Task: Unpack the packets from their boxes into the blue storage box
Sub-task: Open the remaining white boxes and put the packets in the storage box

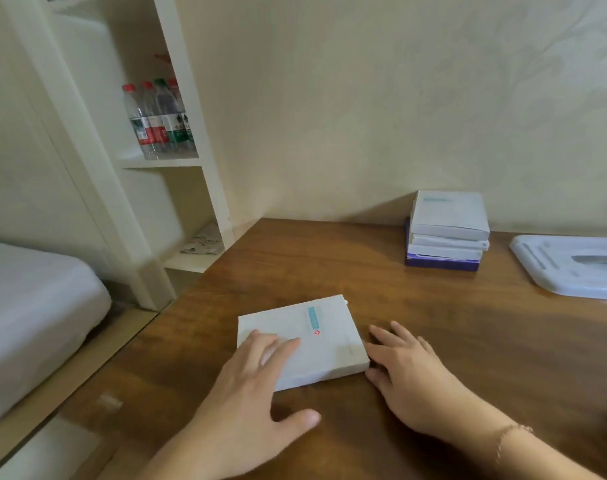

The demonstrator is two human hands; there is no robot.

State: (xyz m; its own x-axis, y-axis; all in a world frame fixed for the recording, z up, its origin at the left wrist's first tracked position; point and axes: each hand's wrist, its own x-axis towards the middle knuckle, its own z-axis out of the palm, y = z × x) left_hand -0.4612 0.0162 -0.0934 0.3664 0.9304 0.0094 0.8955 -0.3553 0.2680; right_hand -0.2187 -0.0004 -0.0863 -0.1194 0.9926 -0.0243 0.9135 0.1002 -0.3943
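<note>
A flat white box (315, 337) with a teal label lies on the brown wooden table (433, 313) in front of me. My left hand (257, 386) lies over its near left corner, fingers straight on the top and thumb out on the table. My right hand (406, 368) is flat on the table, its fingers against the box's right edge. Further back on the right stands a stack of white boxes (449, 223) on a purple box (440, 263). A pale blue lid or tray (568, 268) lies at the right edge. The blue storage box itself is out of sight.
The table meets a cream wall at the back. To the left stands a white shelf unit (163, 161) with several water bottles (160, 119), and a white bed (31, 306) lies beyond the table's left edge.
</note>
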